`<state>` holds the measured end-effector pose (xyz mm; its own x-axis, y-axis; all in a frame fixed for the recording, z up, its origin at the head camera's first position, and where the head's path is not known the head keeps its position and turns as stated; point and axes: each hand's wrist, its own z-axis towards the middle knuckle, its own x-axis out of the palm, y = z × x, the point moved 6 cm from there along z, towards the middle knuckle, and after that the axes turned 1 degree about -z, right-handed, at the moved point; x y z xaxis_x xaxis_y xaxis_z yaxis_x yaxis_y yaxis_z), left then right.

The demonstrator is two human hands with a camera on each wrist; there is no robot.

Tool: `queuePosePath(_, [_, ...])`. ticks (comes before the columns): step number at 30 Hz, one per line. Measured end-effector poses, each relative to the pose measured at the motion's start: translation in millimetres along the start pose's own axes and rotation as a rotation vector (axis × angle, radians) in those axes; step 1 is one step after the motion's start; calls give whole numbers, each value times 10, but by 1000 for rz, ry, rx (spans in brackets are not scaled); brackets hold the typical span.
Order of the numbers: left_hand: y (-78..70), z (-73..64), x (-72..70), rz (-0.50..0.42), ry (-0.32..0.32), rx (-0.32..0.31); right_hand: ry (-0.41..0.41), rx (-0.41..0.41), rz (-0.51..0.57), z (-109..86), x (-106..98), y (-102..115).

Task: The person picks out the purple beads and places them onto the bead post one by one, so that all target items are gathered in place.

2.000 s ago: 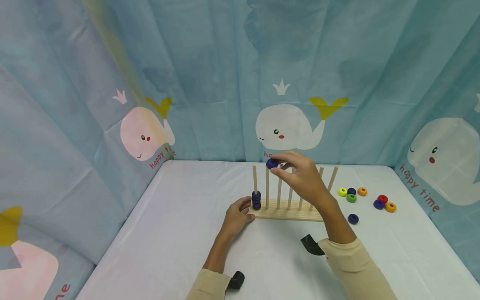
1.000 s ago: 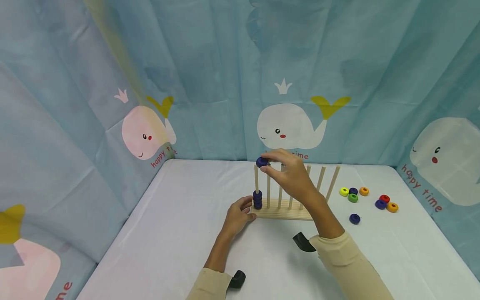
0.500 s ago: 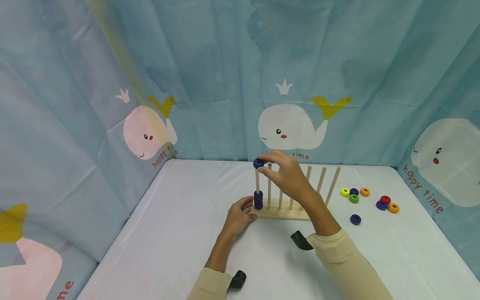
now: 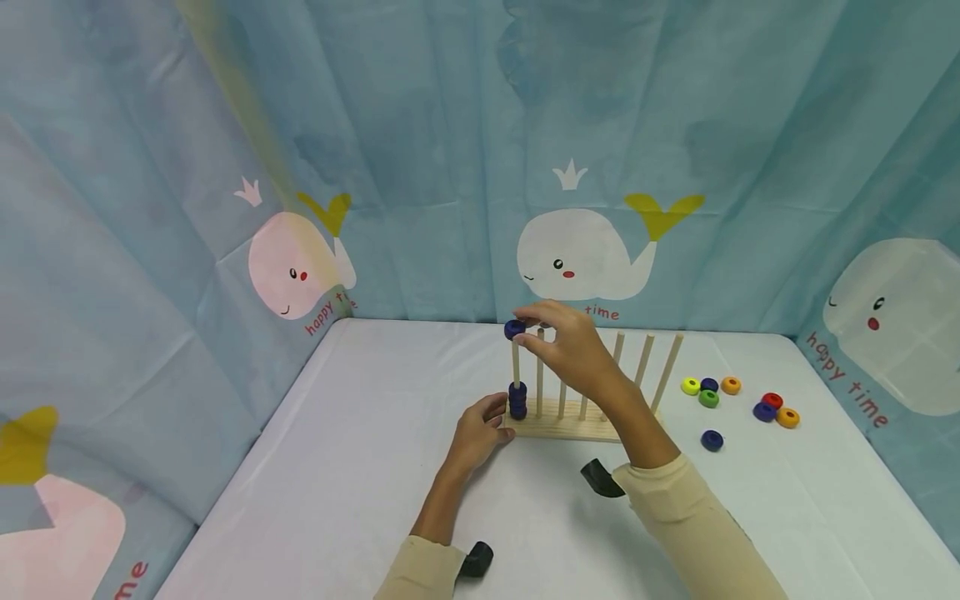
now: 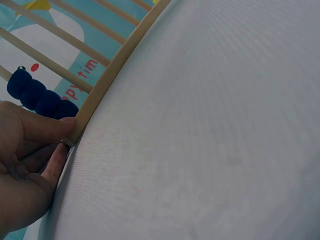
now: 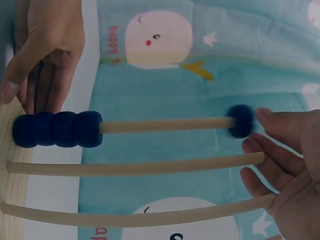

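In the head view, a wooden peg rack has a flat base board [image 4: 562, 428] and several upright pegs. Several dark blue beads [image 4: 517, 401] are stacked at the bottom of its leftmost peg [image 4: 516, 363]. My left hand [image 4: 474, 435] grips the left end of the board, thumb at the front edge, as the left wrist view confirms. At the top of that same peg my right hand [image 4: 572, 348] has its fingertips beside another blue bead [image 6: 241, 121]. That bead is threaded on the peg and blurred in the right wrist view, just below the loosened fingertips.
Right of the rack lie loose beads: yellow [image 4: 691, 386], green [image 4: 708, 398], orange [image 4: 731, 385], red [image 4: 772, 401] and several blue, one blue bead [image 4: 712, 440] nearer the front. A whale-print curtain [image 4: 420, 167] hangs behind the white table [image 4: 322, 475].
My right hand has carried the blue bead leftward across the peg tops onto the leftmost peg, and its fingers have loosened from it. My left hand has stayed on the board.
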<state>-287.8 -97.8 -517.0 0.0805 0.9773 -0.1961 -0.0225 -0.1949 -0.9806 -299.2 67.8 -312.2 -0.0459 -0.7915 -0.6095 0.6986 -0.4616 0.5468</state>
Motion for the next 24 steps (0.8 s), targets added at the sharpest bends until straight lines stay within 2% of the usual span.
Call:
queuePosePath(8, [2, -4, -4, -9, 4, -4, -16, 1, -21, -55, -58, 1])
queuePosePath(24, [-5, 12, 8, -27, -18, 4, -159, -46, -18, -243, -400, -8])
